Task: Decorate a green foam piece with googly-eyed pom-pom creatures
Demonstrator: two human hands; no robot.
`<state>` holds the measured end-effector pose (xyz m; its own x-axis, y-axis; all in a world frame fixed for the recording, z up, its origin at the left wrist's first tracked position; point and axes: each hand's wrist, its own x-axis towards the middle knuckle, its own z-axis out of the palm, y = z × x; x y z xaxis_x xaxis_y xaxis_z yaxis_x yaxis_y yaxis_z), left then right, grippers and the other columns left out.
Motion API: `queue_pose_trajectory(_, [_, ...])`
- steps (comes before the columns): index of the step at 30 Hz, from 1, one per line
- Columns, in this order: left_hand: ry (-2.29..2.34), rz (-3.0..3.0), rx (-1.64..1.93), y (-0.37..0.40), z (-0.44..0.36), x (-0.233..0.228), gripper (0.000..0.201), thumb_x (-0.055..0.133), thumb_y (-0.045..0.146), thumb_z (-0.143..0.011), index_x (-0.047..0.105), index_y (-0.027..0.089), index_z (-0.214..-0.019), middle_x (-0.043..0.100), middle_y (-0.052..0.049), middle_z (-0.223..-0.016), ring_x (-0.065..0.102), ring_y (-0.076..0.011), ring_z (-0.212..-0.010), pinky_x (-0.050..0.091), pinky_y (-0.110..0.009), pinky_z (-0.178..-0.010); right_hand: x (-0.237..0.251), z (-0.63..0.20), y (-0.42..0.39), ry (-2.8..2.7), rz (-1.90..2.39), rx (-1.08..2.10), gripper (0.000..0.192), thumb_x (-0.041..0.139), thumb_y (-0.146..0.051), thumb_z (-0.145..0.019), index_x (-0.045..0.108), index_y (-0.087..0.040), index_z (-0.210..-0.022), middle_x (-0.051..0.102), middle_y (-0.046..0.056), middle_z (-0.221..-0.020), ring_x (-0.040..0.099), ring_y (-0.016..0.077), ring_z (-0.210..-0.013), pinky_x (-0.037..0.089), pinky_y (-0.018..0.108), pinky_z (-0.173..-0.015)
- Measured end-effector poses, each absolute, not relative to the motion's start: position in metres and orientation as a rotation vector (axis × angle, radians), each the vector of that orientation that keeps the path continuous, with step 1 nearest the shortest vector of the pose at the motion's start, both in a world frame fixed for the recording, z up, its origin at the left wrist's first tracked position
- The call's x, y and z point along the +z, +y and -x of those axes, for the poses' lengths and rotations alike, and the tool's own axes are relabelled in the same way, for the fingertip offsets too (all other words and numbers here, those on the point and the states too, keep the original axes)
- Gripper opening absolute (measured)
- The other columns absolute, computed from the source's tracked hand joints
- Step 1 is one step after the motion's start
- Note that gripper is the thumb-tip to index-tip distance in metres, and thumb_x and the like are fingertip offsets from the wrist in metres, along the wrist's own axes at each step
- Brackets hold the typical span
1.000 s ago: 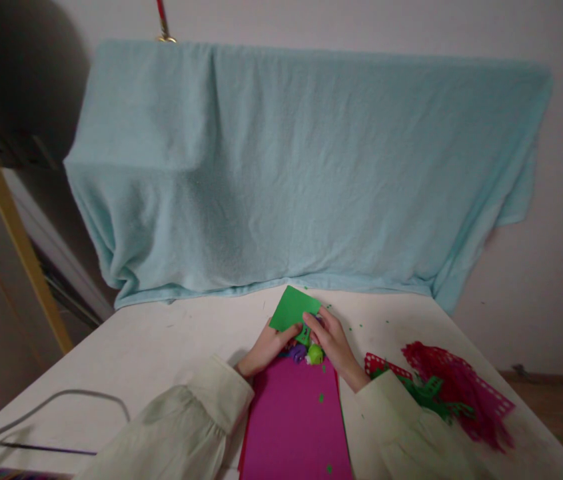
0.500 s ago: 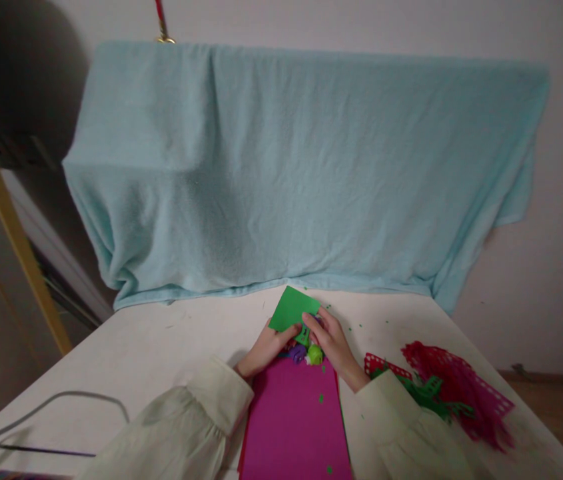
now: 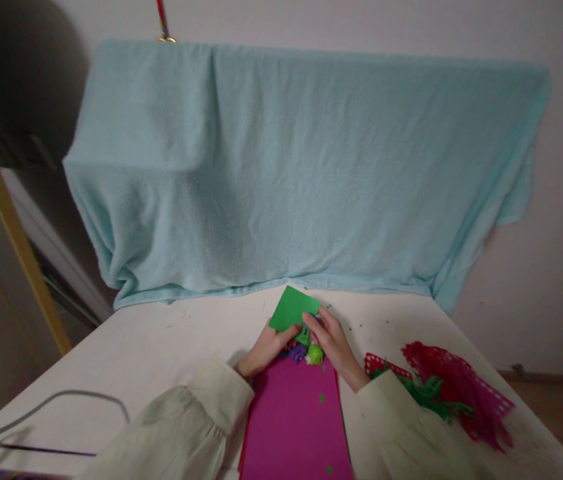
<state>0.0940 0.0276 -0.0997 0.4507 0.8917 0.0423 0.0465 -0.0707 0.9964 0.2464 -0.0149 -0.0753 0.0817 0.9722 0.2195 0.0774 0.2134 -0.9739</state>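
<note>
My left hand (image 3: pixel 267 348) pinches the near edge of a green paper sheet (image 3: pixel 291 308) that tilts up above the white table (image 3: pixel 161 347). Close beside it, my right hand (image 3: pixel 334 343) grips a small purple and lime-green punch tool (image 3: pixel 311 351), which sits on the sheet's lower edge. Both hands hover over the far end of a magenta paper sheet (image 3: pixel 294 420) lying flat in front of me. Pale sleeves cover both arms.
A heap of punched red and green paper scraps (image 3: pixel 441 390) lies at the right. Tiny green bits (image 3: pixel 361 326) dot the table. A light blue towel (image 3: pixel 301 167) drapes over something behind the table. A grey cable (image 3: pixel 61 400) curves at the left.
</note>
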Motion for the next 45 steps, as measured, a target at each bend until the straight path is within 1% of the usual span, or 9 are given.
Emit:
queue_pose_trajectory(7, [0.884, -1.482, 0.867, 0.0278, -0.0939, -0.1008, 0.036, 0.059, 0.050, -0.080, 0.054, 0.014, -0.082, 0.054, 0.000, -0.065, 0.050, -0.0117, -0.057, 0.040, -0.023, -0.053, -0.0757, -0.2452, -0.0150, -1.285, 1.139, 0.950, 0.028, 0.059, -0.047, -0.084, 0.055, -0.020, -0.080, 0.046, -0.005, -0.059, 0.039, 0.0087, -0.049, 0.029, 0.019, -0.043])
queue_pose_trajectory(13, [0.880, -1.466, 0.860, 0.0288, -0.0941, -0.1034, 0.036, 0.059, 0.049, -0.080, 0.056, 0.014, -0.084, 0.056, 0.000, -0.067, 0.049, -0.0110, -0.055, 0.039, -0.023, -0.052, -0.0745, -0.2457, -0.0160, -1.294, 1.143, 0.944, 0.028, 0.059, -0.047, -0.084, 0.056, -0.020, -0.081, 0.047, -0.005, -0.059, 0.039, 0.0089, -0.049, 0.029, 0.019, -0.043])
queue_pose_trajectory(19, [0.877, -1.472, 0.874, 0.0277, -0.0944, -0.1006, 0.034, 0.059, 0.048, -0.080, 0.055, 0.014, -0.085, 0.055, 0.000, -0.068, 0.050, -0.0114, -0.058, 0.041, -0.023, -0.054, -0.0728, -0.2458, -0.0158, -1.304, 1.138, 0.940, 0.029, 0.059, -0.048, -0.084, 0.053, -0.020, -0.078, 0.046, -0.005, -0.058, 0.039, 0.0091, -0.049, 0.030, 0.019, -0.043])
queue_pose_trajectory(23, [0.873, -1.468, 0.874, 0.0270, -0.0942, -0.0998, 0.035, 0.059, 0.049, -0.080, 0.054, 0.015, -0.087, 0.056, 0.000, -0.068, 0.050, -0.0114, -0.057, 0.041, -0.023, -0.054, -0.0717, -0.2458, -0.0161, -1.309, 1.134, 0.949, 0.029, 0.058, -0.048, -0.084, 0.054, -0.020, -0.079, 0.046, -0.005, -0.059, 0.038, 0.0088, -0.049, 0.030, 0.019, -0.043])
queue_pose_trajectory(30, [0.913, -1.455, 0.838, 0.0277, -0.0941, -0.1006, 0.037, 0.059, 0.050, -0.079, 0.055, 0.014, -0.084, 0.055, 0.000, -0.064, 0.049, -0.0112, -0.054, 0.039, -0.023, -0.052, -0.0719, -0.2451, -0.0172, -1.300, 1.145, 0.940, 0.032, 0.058, -0.051, -0.083, 0.056, -0.020, -0.080, 0.046, -0.005, -0.058, 0.039, 0.0089, -0.049, 0.029, 0.019, -0.042])
queue_pose_trajectory(37, [0.904, -1.433, 0.837, 0.0263, -0.0935, -0.0991, 0.037, 0.060, 0.050, -0.078, 0.056, 0.014, -0.085, 0.055, 0.000, -0.066, 0.048, -0.0106, -0.053, 0.039, -0.023, -0.052, -0.0732, -0.2454, -0.0166, -1.294, 1.152, 0.940, 0.033, 0.058, -0.052, -0.083, 0.055, -0.020, -0.079, 0.047, -0.004, -0.058, 0.039, 0.0097, -0.049, 0.029, 0.020, -0.043])
queue_pose_trajectory(45, [0.910, -1.419, 0.836, 0.0257, -0.0944, -0.0968, 0.037, 0.061, 0.051, -0.077, 0.053, 0.015, -0.083, 0.054, 0.001, -0.063, 0.049, -0.0114, -0.053, 0.040, -0.024, -0.052, -0.0735, -0.2455, -0.0156, -1.292, 1.148, 0.960, 0.033, 0.059, -0.052, -0.082, 0.054, -0.020, -0.077, 0.045, -0.006, -0.056, 0.038, 0.0091, -0.046, 0.028, 0.020, -0.042])
